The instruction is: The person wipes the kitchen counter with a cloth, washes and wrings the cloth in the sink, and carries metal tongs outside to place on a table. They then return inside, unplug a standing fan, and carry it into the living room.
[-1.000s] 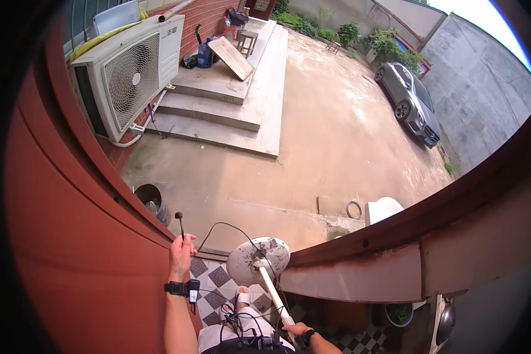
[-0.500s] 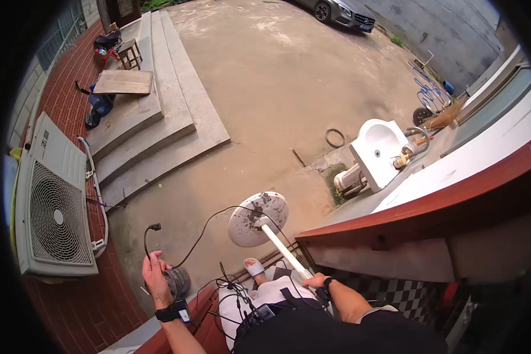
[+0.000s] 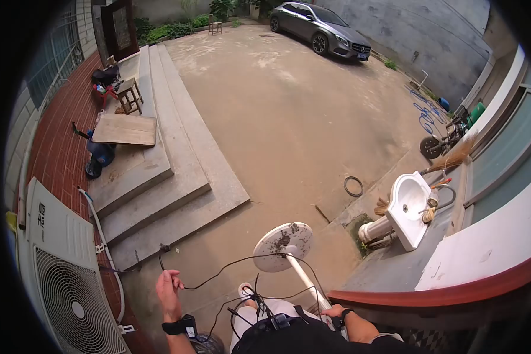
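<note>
My left hand (image 3: 170, 289) is closed on a black power cord (image 3: 221, 270). The cord's plug (image 3: 164, 248) sticks up past the fingertips. From there the cord sags across in front of me and runs over the white round base (image 3: 268, 242). That disc is caked with dark dirt and joined to a white pole (image 3: 302, 273). My right hand (image 3: 334, 311) is wrapped round the pole near my waist, with the disc at the far end, pointing away from me. Whatever lies at the pole's near end is hidden by my body. Several black cables (image 3: 268, 307) hang at my front.
Concrete steps (image 3: 177, 194) and an air-conditioner unit (image 3: 71, 277) stand on the left, a wooden board (image 3: 125, 129) and stool (image 3: 130, 95) above. A white sink (image 3: 410, 203) is on the right, near a black ring (image 3: 353, 186). A car (image 3: 321, 29) stands at the back.
My view has tilted up, showing more of the yard and car. Both hands keep their hold on the cord and pole, and the left hand's plug has tipped slightly.
</note>
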